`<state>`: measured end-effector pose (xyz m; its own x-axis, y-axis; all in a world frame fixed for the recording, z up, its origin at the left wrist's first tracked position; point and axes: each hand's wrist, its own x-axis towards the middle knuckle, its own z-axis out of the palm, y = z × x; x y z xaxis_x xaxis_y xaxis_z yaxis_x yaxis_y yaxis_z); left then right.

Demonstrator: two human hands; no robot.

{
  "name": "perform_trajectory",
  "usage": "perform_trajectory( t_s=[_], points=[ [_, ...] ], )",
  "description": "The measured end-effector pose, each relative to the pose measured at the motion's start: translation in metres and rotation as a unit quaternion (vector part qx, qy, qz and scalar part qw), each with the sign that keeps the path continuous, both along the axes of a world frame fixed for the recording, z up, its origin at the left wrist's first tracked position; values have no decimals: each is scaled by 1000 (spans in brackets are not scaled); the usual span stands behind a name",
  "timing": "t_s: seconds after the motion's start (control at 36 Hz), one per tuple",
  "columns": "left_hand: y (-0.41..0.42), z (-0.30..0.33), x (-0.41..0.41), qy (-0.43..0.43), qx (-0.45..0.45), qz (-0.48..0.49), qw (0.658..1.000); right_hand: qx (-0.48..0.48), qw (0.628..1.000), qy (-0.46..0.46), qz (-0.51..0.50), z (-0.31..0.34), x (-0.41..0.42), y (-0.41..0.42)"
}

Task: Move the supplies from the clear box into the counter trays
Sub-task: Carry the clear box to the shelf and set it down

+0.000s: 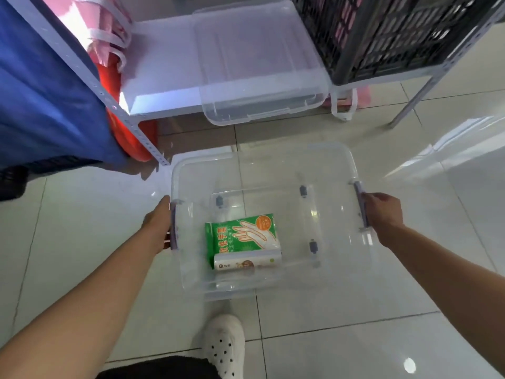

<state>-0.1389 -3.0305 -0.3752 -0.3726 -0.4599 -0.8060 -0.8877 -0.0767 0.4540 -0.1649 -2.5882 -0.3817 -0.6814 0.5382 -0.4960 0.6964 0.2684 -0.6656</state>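
A white metal shelf (164, 64) stands on the pale tiled floor (355, 337). On it lies 1 clear lid (259, 64), overhanging the front edge, with a black lattice crate (396, 36) just beside it. Blue fabric (41, 91) hangs at the left, near a red item (123, 110). A white perforated clog (224, 348) shows below

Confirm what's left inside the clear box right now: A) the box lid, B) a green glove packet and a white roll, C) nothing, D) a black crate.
B: a green glove packet and a white roll lie on the floor of the clear box, which the left hand and right hand grip by its handles.
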Motion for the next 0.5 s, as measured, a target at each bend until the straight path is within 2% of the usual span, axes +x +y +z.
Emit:
perform_trajectory(
  t_s=[0.11, 0.14, 0.19, 0.25, 0.33, 0.39, 0.5],
  points=[
    [-12, -11, -23, -30, 6, -71, 997, 80, 994, 11, 68, -26, -1, 0],
    [-12, -12, -33, -16, -21, -92, 995, 101, 991, 10, 91, -29, -4, 0],
    [-8, -14, -55, 72, -133, -128, 980, 127, 983, 9, 136, -35, -11, -3],
    [4, -12, -78, 168, -255, -206, 930, 153, 973, 24, 172, -41, -19, -6],
    [30, -7, -105, 279, -356, -294, 842, 207, 947, 68, 238, -45, -30, -13],
    [51, -7, -120, 296, -398, -353, 793, 243, 925, 80, 280, -45, -31, -18],
    [91, -5, -150, 262, -453, -453, 722, 295, 903, 75, 304, -43, -3, -22]
  ],
)
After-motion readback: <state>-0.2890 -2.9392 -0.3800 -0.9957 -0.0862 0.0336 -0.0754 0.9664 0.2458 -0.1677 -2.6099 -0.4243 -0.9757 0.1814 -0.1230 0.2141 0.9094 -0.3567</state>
